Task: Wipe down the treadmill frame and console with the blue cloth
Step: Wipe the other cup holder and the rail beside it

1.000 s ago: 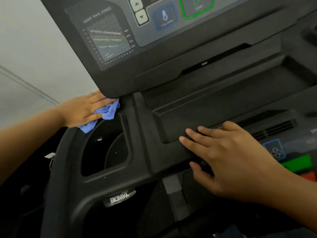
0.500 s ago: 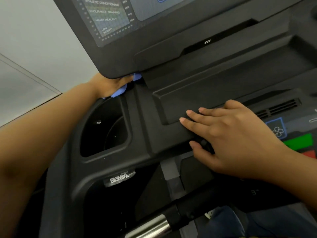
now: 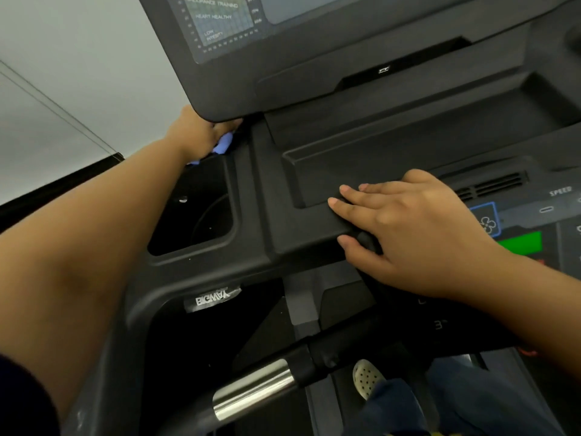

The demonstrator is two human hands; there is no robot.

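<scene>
My left hand [image 3: 195, 133] reaches under the lower left corner of the black treadmill console [image 3: 283, 67] and grips the blue cloth [image 3: 222, 144], which is bunched and mostly hidden by my fingers and the console's edge. The cloth presses against the frame just behind the cup holder [image 3: 198, 209]. My right hand [image 3: 405, 228] lies flat, fingers spread, on the front ledge of the console tray [image 3: 393, 152], holding nothing.
A chrome-and-black handlebar [image 3: 261, 391] crosses below the console. Fan, speed and green buttons [image 3: 522, 243] sit to the right of my right hand. A pale wall is at the left. A light shoe [image 3: 366, 377] and dark trousers show at the bottom.
My left hand has pushed the cloth from the cup holder's outer rim inward under the console's corner, so less cloth shows. The view has tilted down. My right hand stays put.
</scene>
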